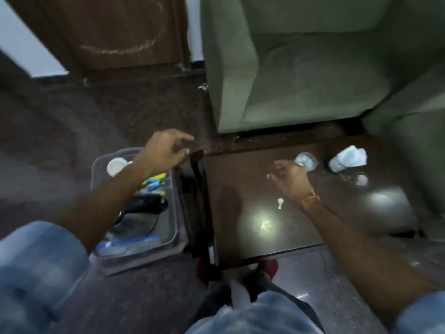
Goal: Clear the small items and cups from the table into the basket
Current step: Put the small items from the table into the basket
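A dark glossy table (240, 189) stands in front of me. On its far side an upright clear cup (305, 161) sits next to a white cup (348, 159) lying on its side. A small white item (279, 203) lies near the table's middle. My right hand (291, 180) hovers open over the table, just left of the clear cup. My left hand (163, 150) is open above the far end of a grey basket (178, 227) on the floor, left of the table. The basket holds a white cup (116, 166), yellow and blue small items (154, 182), a black object and a blue-trimmed bag.
A green armchair (301, 68) stands beyond the table, and a second green seat (409, 131) at the right. A brown door (108, 32) is at the back left. My knees in blue jeans (36, 273) and a red shoe (271, 266) are near the table's front edge.
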`<action>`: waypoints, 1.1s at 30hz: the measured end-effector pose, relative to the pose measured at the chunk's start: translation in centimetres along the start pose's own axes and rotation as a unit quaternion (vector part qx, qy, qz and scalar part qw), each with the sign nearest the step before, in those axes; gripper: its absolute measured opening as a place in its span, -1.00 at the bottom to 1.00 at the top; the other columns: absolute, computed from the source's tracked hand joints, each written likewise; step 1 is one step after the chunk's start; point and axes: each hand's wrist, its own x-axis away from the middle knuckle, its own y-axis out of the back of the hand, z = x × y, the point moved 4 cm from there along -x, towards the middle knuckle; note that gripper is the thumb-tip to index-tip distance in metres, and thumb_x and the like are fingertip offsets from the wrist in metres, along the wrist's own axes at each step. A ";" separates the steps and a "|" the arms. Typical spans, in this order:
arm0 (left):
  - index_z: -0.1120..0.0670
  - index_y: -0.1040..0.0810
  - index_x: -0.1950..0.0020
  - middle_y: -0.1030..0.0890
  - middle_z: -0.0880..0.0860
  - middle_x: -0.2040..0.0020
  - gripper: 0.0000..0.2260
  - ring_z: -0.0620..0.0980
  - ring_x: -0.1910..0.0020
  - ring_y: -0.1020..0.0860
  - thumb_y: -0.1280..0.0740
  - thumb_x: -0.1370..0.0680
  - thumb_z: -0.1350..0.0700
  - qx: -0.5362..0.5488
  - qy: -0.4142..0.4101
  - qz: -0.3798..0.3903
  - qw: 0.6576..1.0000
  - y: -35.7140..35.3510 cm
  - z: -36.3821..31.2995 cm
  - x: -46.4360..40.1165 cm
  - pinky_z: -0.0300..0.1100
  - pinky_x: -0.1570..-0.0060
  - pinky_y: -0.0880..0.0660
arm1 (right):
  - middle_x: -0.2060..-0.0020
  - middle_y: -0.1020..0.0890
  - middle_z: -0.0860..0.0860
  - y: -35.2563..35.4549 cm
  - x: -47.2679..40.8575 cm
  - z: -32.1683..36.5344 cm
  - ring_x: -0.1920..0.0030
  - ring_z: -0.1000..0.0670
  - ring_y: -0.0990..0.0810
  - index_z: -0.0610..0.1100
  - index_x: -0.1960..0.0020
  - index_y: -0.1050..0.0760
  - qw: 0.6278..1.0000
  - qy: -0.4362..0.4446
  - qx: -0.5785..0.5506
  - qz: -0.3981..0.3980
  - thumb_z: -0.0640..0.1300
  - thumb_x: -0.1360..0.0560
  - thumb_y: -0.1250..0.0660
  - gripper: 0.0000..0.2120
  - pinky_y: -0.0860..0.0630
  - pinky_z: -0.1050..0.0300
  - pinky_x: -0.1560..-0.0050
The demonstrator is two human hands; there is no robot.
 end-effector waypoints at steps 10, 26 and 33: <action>0.03 -0.48 -0.39 -0.52 0.04 -0.34 -0.59 0.01 -0.34 -0.44 -0.39 -0.54 0.05 -0.036 -0.049 0.138 0.989 -12.1 -16.4 -3.9 -0.17 -0.29 -0.33 | 0.03 -0.70 -0.18 9.8 -1.3 -11.3 0.01 -0.18 -0.67 -0.24 -0.18 -0.59 0.999 -0.020 -0.034 -0.010 -0.23 -0.41 -0.45 -0.66 -0.54 -0.05 -0.17; 0.05 -0.30 -0.50 -0.31 0.08 -0.50 -0.47 0.06 -0.47 -0.25 -0.37 -0.55 0.07 0.000 0.079 0.233 0.969 -31.0 -12.3 0.2 -0.18 -0.43 -0.11 | 0.17 -0.69 -0.24 -10.7 -5.1 -22.1 0.09 -0.23 -0.68 -0.16 0.29 -0.56 0.982 -0.024 0.056 0.177 -0.18 -0.45 -0.38 -0.85 -0.55 0.05 0.11; 0.01 -0.25 -0.53 -0.24 -0.01 -0.52 -0.43 -0.01 -0.48 -0.21 -0.36 -0.56 0.08 0.035 0.109 0.230 0.966 -36.9 -9.9 -0.3 -0.22 -0.42 -0.17 | 0.11 -0.63 -0.23 -16.6 -6.3 -25.8 0.11 -0.21 -0.61 -0.24 0.06 -0.60 0.979 -0.067 0.064 0.180 -0.07 -0.43 -0.45 -0.77 -0.50 0.09 0.11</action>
